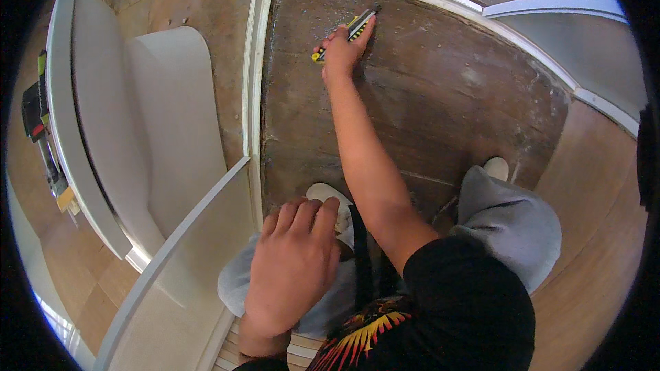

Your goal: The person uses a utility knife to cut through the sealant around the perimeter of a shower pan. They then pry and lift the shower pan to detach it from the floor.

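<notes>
A yellow-and-black utility knife (357,25) is in my right hand (342,55), whose fingers are wrapped round it. My right arm is stretched far forward, and the knife lies low over the dark, scuffed floor panel (412,89), near its far left corner. I cannot make out whether the blade is out. Close to me, my left hand (292,254) is held above my left knee with its fingers curled. Nothing sticks out of it, though its fingertips and palm are hidden.
A white raised frame (256,82) borders the floor panel. Upright panels with pale edges stand at the lower left (172,254) and far right (570,34). Left of the frame is a white tub (172,89), with several tools (48,144) beyond its rim. My shoes (330,196) rest on the panel.
</notes>
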The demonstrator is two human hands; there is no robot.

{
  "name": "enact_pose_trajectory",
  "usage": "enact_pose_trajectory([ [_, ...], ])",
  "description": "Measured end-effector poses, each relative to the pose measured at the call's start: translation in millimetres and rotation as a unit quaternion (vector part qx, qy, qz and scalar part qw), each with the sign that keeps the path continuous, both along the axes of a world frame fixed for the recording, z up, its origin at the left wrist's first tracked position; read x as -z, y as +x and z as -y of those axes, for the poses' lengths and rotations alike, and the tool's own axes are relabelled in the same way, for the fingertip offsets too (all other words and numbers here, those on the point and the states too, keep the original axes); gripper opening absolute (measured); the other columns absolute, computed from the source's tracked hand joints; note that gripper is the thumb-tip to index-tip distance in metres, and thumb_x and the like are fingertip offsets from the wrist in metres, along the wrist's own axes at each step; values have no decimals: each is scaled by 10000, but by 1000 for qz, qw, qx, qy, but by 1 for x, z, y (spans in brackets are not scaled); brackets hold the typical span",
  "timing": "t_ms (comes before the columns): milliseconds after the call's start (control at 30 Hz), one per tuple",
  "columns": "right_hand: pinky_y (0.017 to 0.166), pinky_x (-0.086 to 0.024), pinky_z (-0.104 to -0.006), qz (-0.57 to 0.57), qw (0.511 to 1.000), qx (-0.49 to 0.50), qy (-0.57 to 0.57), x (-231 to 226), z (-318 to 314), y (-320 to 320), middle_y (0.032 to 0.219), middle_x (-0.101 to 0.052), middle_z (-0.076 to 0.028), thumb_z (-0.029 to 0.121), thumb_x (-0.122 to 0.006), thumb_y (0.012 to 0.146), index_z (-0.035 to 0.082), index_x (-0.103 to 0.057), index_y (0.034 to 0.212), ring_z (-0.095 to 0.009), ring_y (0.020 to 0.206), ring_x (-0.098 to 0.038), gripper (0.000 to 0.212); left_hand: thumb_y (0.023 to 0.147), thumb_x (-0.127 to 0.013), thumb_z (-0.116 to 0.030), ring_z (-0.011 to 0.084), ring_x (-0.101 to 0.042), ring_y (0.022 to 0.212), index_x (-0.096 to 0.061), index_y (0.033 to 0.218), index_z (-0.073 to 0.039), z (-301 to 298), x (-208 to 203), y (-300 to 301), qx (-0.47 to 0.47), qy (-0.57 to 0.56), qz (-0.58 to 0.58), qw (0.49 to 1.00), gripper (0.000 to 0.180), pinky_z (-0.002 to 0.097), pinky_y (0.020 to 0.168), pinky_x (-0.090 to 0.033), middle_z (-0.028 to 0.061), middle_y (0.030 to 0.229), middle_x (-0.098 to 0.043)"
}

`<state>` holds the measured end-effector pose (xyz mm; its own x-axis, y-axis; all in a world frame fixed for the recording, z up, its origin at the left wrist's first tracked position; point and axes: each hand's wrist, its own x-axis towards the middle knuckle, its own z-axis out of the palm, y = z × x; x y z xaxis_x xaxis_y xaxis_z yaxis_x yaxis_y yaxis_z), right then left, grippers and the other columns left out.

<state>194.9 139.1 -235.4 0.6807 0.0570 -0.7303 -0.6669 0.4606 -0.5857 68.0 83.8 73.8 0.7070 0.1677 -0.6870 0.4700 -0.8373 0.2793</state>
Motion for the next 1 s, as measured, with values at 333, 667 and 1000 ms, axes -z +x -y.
enact_pose_trajectory([
  [333,846,-500,-452,56,970,-66,-228,5,-79,-3,1412,-337,-246,-67,-499,827,298,-68,1466,-426,1158,-495,853,774,-563,-67,303,-544,996,-533,1124,-46,3,2,2,-4,7,5,1000,352,408,867,-438,131,1014,-571],
  [667,985,-401,-467,74,977,-77,-185,19,-83,-4,1372,-392,-263,-79,-510,809,272,-97,1467,-443,1177,-465,853,761,-558,-54,318,-539,986,-534,1108,-56,8,-1,3,-8,5,19,1000,348,426,861,-434,141,1004,-568],
  [1000,997,-401,-433,-1,995,-94,-33,-15,-19,-4,1469,-284,-185,-66,-480,847,255,-139,1469,-371,1203,-479,778,786,-560,-74,310,-545,982,-533,1117,-54,12,-5,3,6,7,34,999,333,416,855,-440,133,1009,-571],
])
